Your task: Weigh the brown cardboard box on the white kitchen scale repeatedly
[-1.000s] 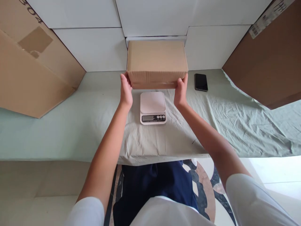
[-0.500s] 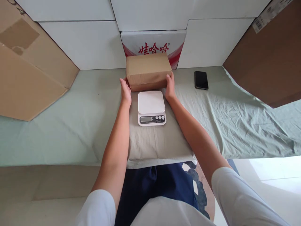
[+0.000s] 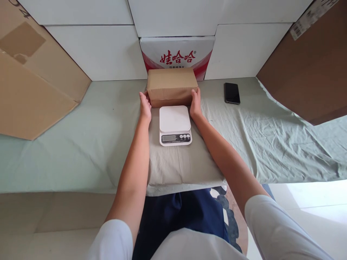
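Observation:
A plain brown cardboard box rests on the green cloth just beyond a white kitchen scale. My left hand presses against the box's left end and my right hand against its right end, so the box is gripped between them. The scale sits between my wrists, its platform bare and its display facing me. Behind the box stands a white carton with red characters.
A black phone lies on the green cloth to the right. Large brown cardboard boxes lean at the left and right. White cartons form the back wall. The table's front edge runs below my forearms.
The box came down from a raised position and away from me, and now sits on the cloth behind the scale. The red-lettered carton behind it became visible.

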`<state>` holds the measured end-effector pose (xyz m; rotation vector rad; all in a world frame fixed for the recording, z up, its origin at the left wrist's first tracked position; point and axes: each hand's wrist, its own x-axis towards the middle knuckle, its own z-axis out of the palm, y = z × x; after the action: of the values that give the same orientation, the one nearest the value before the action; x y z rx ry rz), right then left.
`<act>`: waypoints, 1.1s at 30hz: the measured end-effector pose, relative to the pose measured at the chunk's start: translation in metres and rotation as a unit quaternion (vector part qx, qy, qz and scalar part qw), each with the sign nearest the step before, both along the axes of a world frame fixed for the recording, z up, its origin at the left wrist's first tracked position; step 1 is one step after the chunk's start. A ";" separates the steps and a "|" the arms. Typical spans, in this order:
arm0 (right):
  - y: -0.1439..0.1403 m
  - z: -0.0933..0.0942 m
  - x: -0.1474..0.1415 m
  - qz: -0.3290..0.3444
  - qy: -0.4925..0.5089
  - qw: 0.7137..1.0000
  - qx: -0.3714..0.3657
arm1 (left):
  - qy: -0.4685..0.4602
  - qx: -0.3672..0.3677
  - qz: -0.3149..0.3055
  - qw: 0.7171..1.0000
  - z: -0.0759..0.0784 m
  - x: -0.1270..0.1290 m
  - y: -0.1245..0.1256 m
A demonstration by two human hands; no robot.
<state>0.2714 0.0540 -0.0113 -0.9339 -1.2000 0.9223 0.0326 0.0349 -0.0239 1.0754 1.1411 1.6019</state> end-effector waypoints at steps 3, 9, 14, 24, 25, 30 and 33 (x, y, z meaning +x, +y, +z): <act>-0.003 0.003 0.000 -0.013 0.009 1.000 -0.002 | -0.002 0.001 -0.002 1.000 0.001 0.000 0.000; -0.001 0.000 0.001 -0.014 0.007 1.000 -0.010 | -0.006 -0.002 -0.001 1.000 0.007 0.009 -0.003; 0.017 -0.012 0.013 -0.050 0.027 0.998 -0.008 | -0.005 -0.051 0.026 0.998 0.017 -0.001 -0.008; 0.032 -0.021 0.049 -0.101 0.102 0.987 -0.072 | 0.001 -0.057 0.052 0.997 0.032 -0.037 -0.024; 0.032 -0.023 0.048 -0.095 0.099 0.988 -0.069 | 0.007 -0.061 0.053 0.997 0.032 -0.036 -0.024; 0.030 -0.025 0.044 -0.071 0.075 0.993 -0.063 | 0.034 -0.059 0.034 0.997 0.024 -0.031 -0.018; 0.027 -0.021 0.043 -0.067 0.063 0.994 -0.066 | 0.031 -0.055 0.023 0.998 0.018 -0.032 -0.014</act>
<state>0.3142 0.0808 -0.0327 -1.0328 -0.9683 0.9465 0.0009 0.0206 -0.0064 1.0390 1.2886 1.5315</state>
